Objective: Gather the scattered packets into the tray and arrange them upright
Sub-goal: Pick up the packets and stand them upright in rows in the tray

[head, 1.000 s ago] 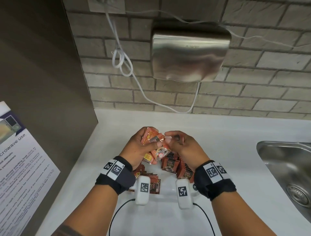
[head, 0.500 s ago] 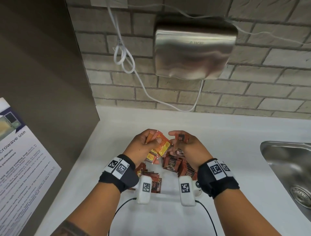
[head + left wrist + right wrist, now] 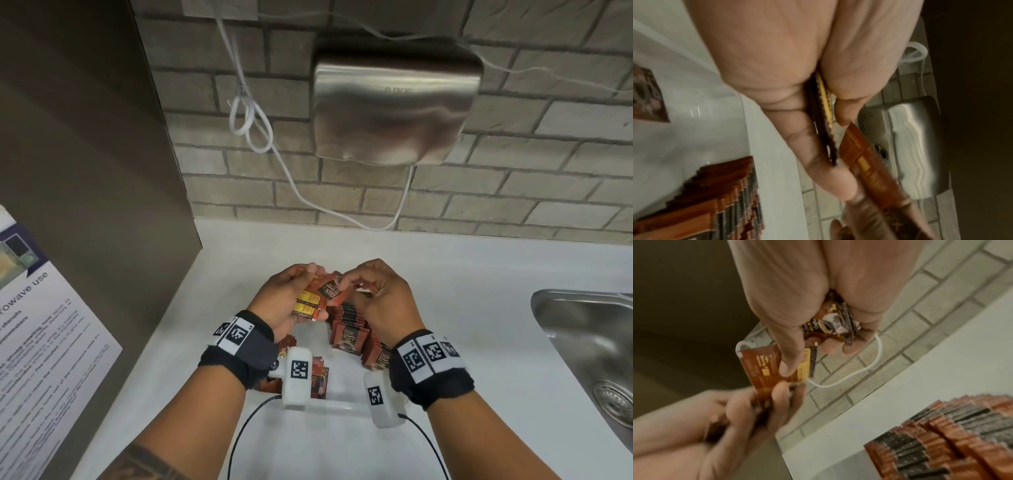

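Above the white surface (image 3: 462, 308), the left hand (image 3: 279, 303) holds a stack of small reddish-brown foil packets (image 3: 308, 301) in a closed grip. The right hand (image 3: 380, 298) pinches one packet (image 3: 327, 289) against that stack, more bunched in its palm. Upright rows (image 3: 352, 329) fill the clear plastic tray (image 3: 339, 404) below.

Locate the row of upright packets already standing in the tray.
In the head view, the upright packets stand in the clear tray, right of centre, directly beneath the right hand.

"D2X" and "BLACK" stand on the front upright packet (image 3: 350, 337) in the tray, "D2X" on its neighbour (image 3: 379, 358), "AIKE" faintly on the steel dryer (image 3: 394, 102), and "…owave use" on the poster (image 3: 41, 325).
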